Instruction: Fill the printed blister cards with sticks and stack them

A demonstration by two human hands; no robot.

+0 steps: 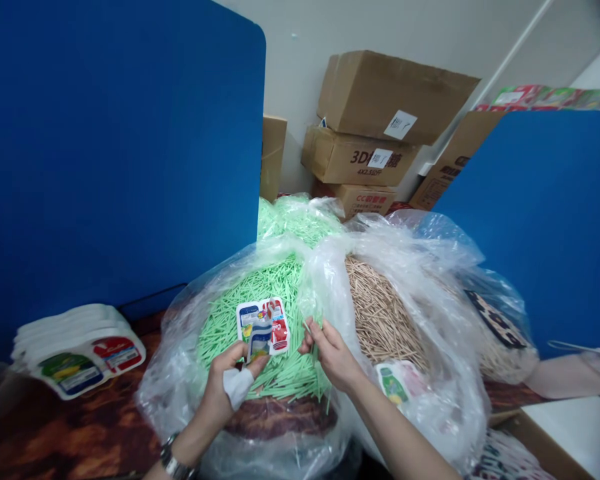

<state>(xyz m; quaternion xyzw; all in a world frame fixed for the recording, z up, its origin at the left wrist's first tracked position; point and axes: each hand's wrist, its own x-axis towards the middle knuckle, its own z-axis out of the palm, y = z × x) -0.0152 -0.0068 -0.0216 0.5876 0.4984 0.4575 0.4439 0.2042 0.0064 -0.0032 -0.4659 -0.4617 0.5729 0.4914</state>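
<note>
My left hand (pixel 226 385) holds up a small printed packet (pixel 263 328) with red, blue and yellow panels, thumb and fingers pinching its lower edge; a white bandage wraps one finger. My right hand (pixel 330 350) is pinched shut over the heap of green sticks (pixel 260 293), fingertips closed on a few thin sticks I can barely make out. The green sticks lie in an open clear plastic bag (pixel 180 373). Beside it, to the right, a second clear bag holds brown wooden sticks (pixel 380 313).
A stack of printed white packets (pixel 80 350) lies at the left on the dark table. Blue divider panels (pixel 105 153) stand left and right. Cardboard boxes (pixel 380 120) are piled behind. Another packet (pixel 395 383) lies under plastic at the right.
</note>
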